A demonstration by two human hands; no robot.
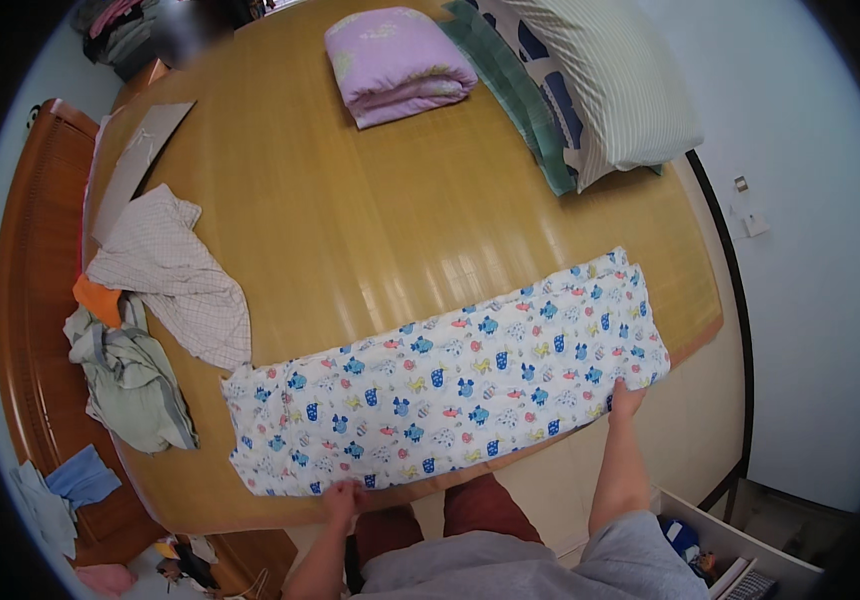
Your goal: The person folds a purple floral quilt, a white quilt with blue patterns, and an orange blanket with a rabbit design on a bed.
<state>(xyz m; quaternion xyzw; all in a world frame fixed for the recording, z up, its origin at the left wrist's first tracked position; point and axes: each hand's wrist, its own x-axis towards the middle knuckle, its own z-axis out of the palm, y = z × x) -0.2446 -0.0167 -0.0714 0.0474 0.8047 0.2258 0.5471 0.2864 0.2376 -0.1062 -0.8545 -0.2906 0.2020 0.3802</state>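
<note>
The white fish-print cloth (450, 390) lay in a long folded strip along the near edge of the bed (300, 230). The left hand (343, 494) pinched its near edge toward the left end; the right hand (627, 397) seemed to grip that edge near the right corner, though its fingers were partly hidden. A checked cloth (180, 275) touched the strip's left end, and a folded lilac quilt (400, 65) sat well apart, across the bed.

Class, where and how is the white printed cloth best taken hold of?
The white printed cloth is probably best pinched at two spread points on its long near edge, coming from the near side: it lies as a long, flat strip, that edge close to the near border of the bed.
</note>
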